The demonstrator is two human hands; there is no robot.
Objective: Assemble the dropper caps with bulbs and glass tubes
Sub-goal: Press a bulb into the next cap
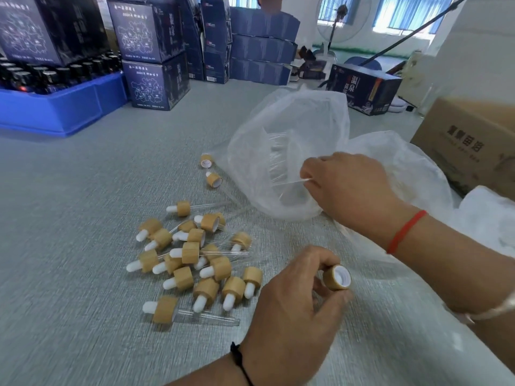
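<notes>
Two hands work over the grey worktop (83, 274): the right hand (348, 188) reaches into a clear bag (278, 129), pinching a glass tube (289, 181); the left hand (289, 305), nearer, grips a bamboo-coloured cap (337, 277), white-lined opening up. Left of both lies a pile of assembled droppers (195, 263).

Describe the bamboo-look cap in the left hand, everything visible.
The short, round, tan bamboo-look cap has a wood-grain side wall and a white plastic liner inside. Its open end faces up and to the right, toward the camera. No glass tube sits in it; whether a bulb is fitted on the far end cannot be seen. The left hand pinches it between curled fingers and thumb, above the grey table surface, right of the pile of finished droppers. Nothing else touches it.
</notes>
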